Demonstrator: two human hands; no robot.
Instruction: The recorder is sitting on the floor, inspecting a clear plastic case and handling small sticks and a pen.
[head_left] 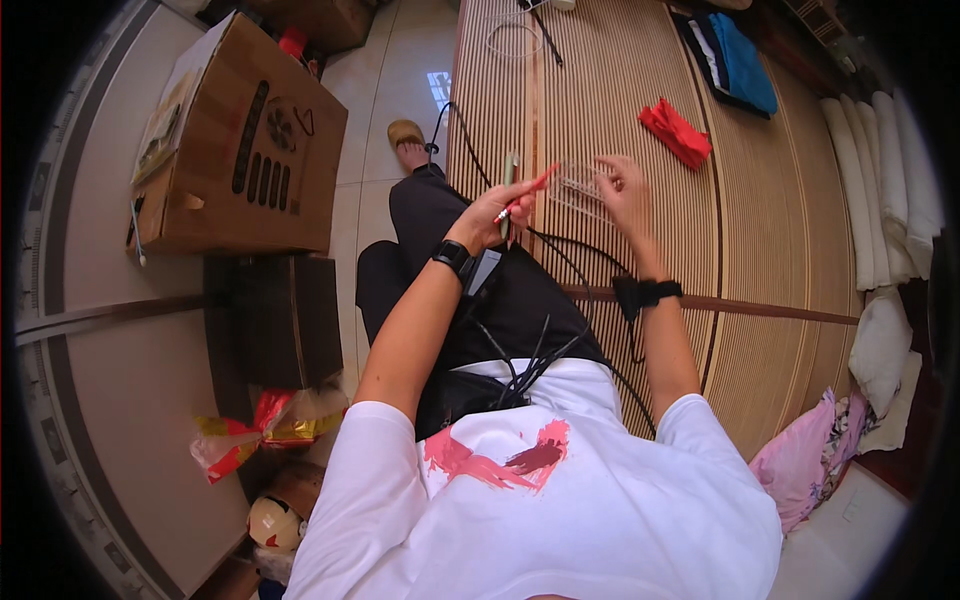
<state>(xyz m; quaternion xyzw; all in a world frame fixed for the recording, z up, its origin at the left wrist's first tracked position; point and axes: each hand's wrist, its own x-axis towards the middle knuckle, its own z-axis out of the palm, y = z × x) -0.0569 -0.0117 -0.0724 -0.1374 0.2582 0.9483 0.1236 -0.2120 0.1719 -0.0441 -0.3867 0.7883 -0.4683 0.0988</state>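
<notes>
My left hand [484, 218] is closed around a red pen [543, 180], which slants up to the right. A pale green pen-like stick [511, 165] stands out above the same fingers. To the right, my right hand [627, 194] has its fingers curled at the edge of a clear plastic case [580, 187] with ribbed or slotted sides. The red pen's far end reaches close to the case's left side; whether they touch I cannot tell. A dark strap with a cable circles my right wrist, and a black watch [453, 257] is on the left.
Beneath the case is a slatted bamboo mat [760, 220]. A red cloth [676, 133] and folded blue and black clothes [738, 65] lie farther off. Black cables [525, 377] trail across my lap. A cardboard box [240, 140] stands at left, and rolled white bedding [880, 190] lines the right.
</notes>
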